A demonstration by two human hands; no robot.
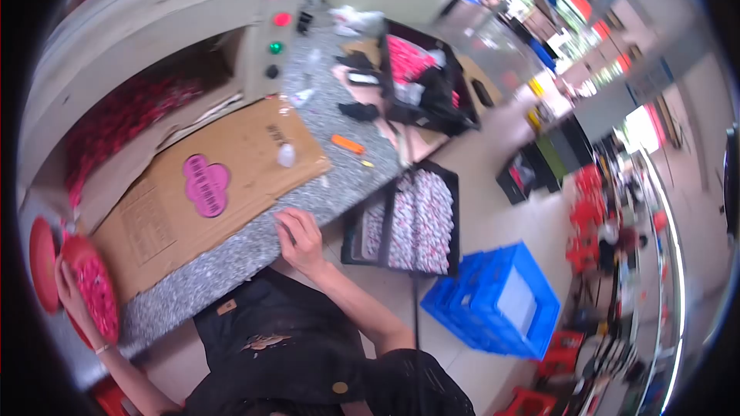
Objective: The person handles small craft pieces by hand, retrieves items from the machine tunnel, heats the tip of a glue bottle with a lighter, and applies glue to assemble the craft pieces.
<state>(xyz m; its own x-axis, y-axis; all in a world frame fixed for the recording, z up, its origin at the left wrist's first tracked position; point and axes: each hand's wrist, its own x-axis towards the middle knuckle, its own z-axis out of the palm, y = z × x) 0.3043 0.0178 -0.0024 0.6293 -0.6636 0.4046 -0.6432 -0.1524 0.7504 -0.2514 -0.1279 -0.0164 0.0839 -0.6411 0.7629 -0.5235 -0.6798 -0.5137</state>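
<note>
At the far left my left hand (71, 293) rests along the side of a red bowl (75, 246) and grips its rim. Bright pink small pieces (94, 285) fill this bowl. Another red dish (44, 262) stands just beside it. My right hand (301, 240) is at the front edge of the speckled counter (185, 285), fingers loosely bent and apart, holding nothing. Ahead of it lies a flattened cardboard sheet (154, 192) bearing a pink cloud-shaped label (206, 185) and a small whitish object (286, 156).
A machine (139, 38) with buttons has a hollow of pink pieces (116, 123). On the counter are an orange tool (348, 144) and a black bin (389, 96). To the right stand a crate of wrapped pieces (420, 219) and stacked blue crates (501, 300).
</note>
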